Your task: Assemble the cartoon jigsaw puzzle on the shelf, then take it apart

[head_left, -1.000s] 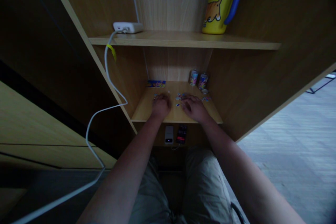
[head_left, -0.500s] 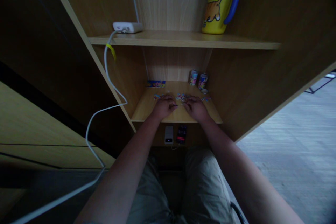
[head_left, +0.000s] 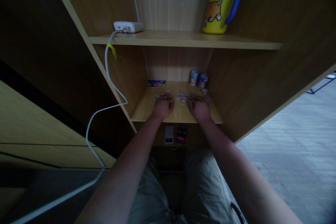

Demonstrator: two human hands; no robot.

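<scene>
Both my hands rest on the lower wooden shelf (head_left: 147,113), among small colourful puzzle pieces (head_left: 183,97). My left hand (head_left: 163,106) lies knuckles up with its fingers curled over a small piece at its fingertips. My right hand (head_left: 200,107) sits a little to the right of the cluster, fingers bent down onto the shelf near more pieces; what is under them is hidden. A flat blue picture card (head_left: 156,83) leans at the back left of the shelf.
Two small printed cans (head_left: 198,78) stand at the shelf's back right. On the upper shelf sit a white charger box (head_left: 128,27) with a hanging white cable (head_left: 106,63), and a yellow-and-blue bottle (head_left: 222,1). Two small devices (head_left: 175,135) lie below the shelf edge.
My right hand has slid to the right, away from the central pieces. My left hand has shifted slightly toward the middle and closed its fingers on a piece.
</scene>
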